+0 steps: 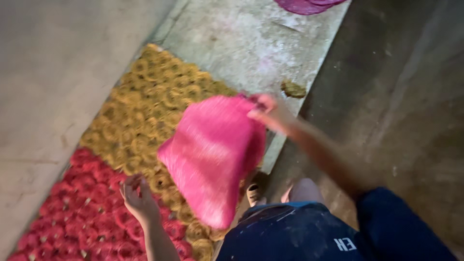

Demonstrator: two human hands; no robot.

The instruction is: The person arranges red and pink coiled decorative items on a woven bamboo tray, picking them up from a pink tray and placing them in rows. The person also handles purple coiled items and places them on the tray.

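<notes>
My right hand point(267, 111) grips the top edge of a bright pink woven mesh sack point(212, 154), which hangs blurred above a bed of small coiled items. My left hand point(137, 195) is lower down, fingers curled loosely, just left of the sack's bottom and above the coils; whether it holds one is unclear. The far part of the bed is yellow coils point(150, 101), the near part red coils point(77, 212). My dark blue trousers point(290, 232) fill the bottom right.
A grey concrete ledge point(251, 43) carries the coils, with a pale wall point(48, 72) on the left. One stray yellow coil point(293, 89) lies at the ledge's edge. A purple-pink sack point(309, 5) shows at the top. Dark floor point(406, 96) lies right.
</notes>
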